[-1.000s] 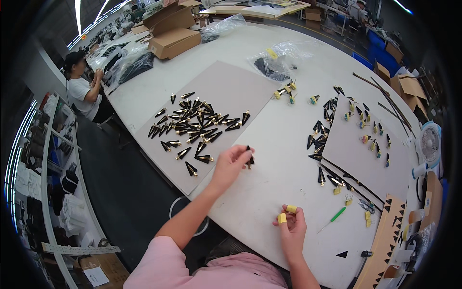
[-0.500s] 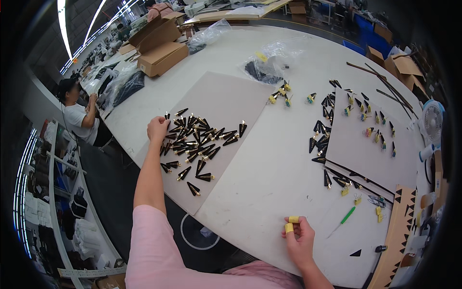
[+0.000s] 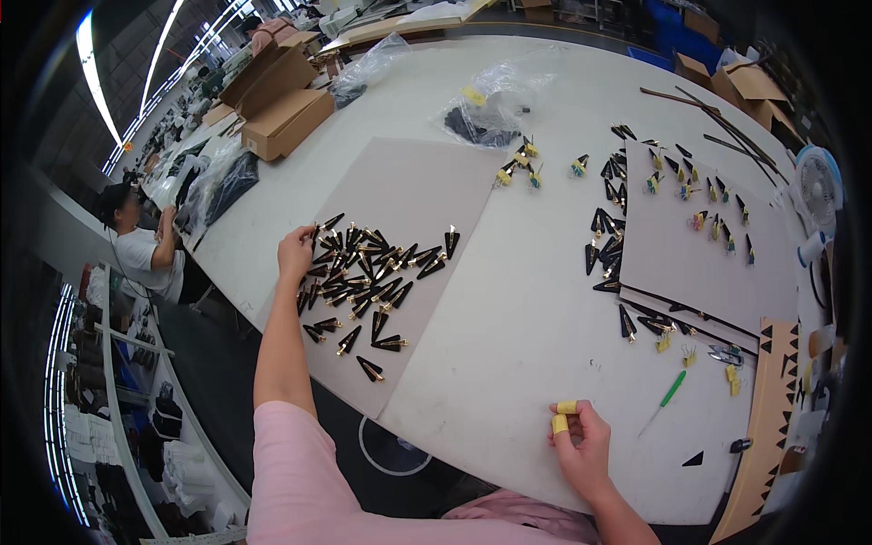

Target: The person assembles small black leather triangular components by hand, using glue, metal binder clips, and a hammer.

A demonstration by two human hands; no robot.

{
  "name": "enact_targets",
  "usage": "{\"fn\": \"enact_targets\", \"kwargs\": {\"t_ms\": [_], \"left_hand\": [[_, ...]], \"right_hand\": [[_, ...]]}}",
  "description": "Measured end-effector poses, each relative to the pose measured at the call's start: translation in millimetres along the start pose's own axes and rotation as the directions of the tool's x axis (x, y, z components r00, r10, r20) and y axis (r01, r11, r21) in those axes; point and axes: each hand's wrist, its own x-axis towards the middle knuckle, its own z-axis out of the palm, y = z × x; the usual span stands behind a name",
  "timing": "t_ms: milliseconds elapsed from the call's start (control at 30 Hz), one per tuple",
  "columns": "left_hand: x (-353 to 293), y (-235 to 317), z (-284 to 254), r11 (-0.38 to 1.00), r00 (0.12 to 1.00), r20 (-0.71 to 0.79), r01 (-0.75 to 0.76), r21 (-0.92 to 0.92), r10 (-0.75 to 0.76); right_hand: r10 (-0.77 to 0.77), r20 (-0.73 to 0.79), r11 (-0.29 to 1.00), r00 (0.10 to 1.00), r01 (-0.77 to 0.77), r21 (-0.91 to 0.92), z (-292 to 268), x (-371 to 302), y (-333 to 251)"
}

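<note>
Black cones [image 3: 363, 272] with gold tips lie in a heap on our grey board [image 3: 409, 195], at its near left end. We start with the biggest thing, the white table [image 3: 509, 309], which holds it all. Our grey board lies flat on the table in front of us. A second grey board [image 3: 704, 259] lies to the right, with more black cones [image 3: 607, 227] along its left edge and small clips on top of it. Two brown boxes [image 3: 277, 104] sit far off on the left side of the table. Clear bags [image 3: 495, 100] lie past the first board. A person in a white top [image 3: 145, 259] sits at the far left edge of the table. A green pen [image 3: 670, 391] lies near our right hand [image 3: 581, 450].

Our left hand [image 3: 295, 250] reaches out to the left edge of the heap, fingers bent down and touching the cones. We cannot tell if it holds one. Our right hand rests near the front edge of the table, loosely curled and holding nothing, with yellow tape [image 3: 563, 415] wrapped on two fingertips.
</note>
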Motion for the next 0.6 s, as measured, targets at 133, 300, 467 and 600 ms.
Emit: {"fn": "enact_targets", "kwargs": {"t_ms": [133, 300, 467, 600], "left_hand": [[-11.1, -38.1, -17.3, 0.996, 0.992, -0.086, -0.093, 0.001, 0.093], [-56.8, -51.9, -44.9, 0.998, 0.997, 0.058, 0.052, -0.022, -0.051], [-89.6, -33.3, -62.3, 0.987, 0.961, 0.238, 0.118, 0.106, -0.140], [-101.4, -26.2, -83.6, 0.972, 0.978, 0.199, -0.105, 0.212, 0.062]], "right_hand": [[-0.006, 0.043, 1.000, 0.999, 0.005, 0.027, -0.6, 0.3, -3.9], [-0.047, 0.029, 0.999, 0.998, 0.048, -0.004, -1.8, 0.7, -3.8], [-0.074, 0.024, 0.997, 0.997, 0.074, 0.000, -0.7, 0.1, 2.8], [-0.123, 0.049, 0.992, 0.991, 0.124, -0.005, -2.1, -2.6, -5.3]]}}
